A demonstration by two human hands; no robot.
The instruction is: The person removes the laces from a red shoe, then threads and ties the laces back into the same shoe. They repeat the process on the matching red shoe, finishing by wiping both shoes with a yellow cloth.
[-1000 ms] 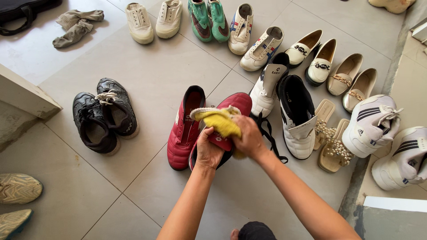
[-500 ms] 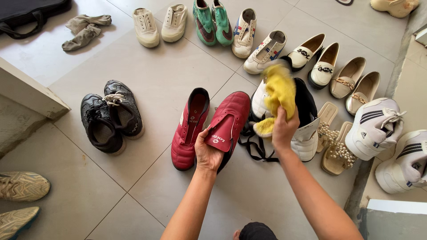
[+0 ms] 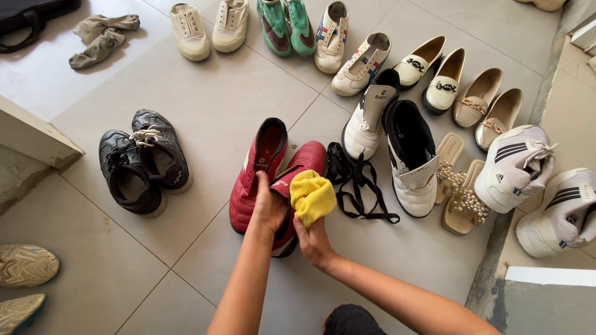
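Note:
My left hand [image 3: 268, 208] grips a red shoe [image 3: 299, 170] by its tongue and side, holding it tilted on the floor tile. Beside it on the left lies its mate, a second red shoe [image 3: 256, 167], flat on the floor. My right hand [image 3: 312, 239] holds a bunched yellow cloth [image 3: 311, 196] pressed against the right side of the held red shoe. Loose black laces [image 3: 355, 186] lie just right of the cloth.
A white-and-black pair of shoes [image 3: 397, 139] stands right of the laces. Black sneakers [image 3: 144, 160] sit to the left. A row of white, green and cream shoes [image 3: 347, 53] runs across the back. White striped sneakers [image 3: 518, 167] and beaded sandals [image 3: 459, 198] lie right. A step edge [image 3: 37, 133] is left.
My right hand swung the yellow cloth out over the white shoes, then brought it back down against the red shoe. My left hand shifted its grip on the shoe.

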